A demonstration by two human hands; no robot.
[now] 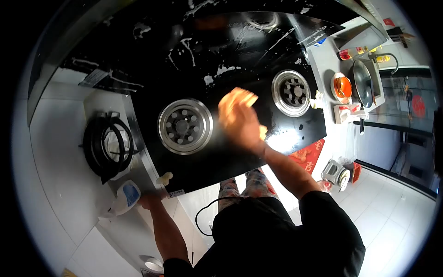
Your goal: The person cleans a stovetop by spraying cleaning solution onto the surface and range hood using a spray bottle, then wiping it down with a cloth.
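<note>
My right hand (241,121) is over the black glass cooktop (217,161), between the left burner (184,126) and the right burner (291,93). Motion smears its fingers, so whether anything is under or in them cannot be made out. At the cooktop's front left corner is my left hand (150,201), beside a white plastic bottle with a blue label (127,197). Its fingers are mostly hidden, and I cannot tell if it touches the bottle. Whitish streaks of foam or liquid (226,70) mark the glass towards the back.
A black pan support (107,147) lies on the left counter. Crumpled whitish pieces sit at the cooktop's edges (164,178). On the right are an orange bowl (342,87), a wok (363,83) by the sink and a faucet (396,62). A grey stool (335,171) stands on the floor.
</note>
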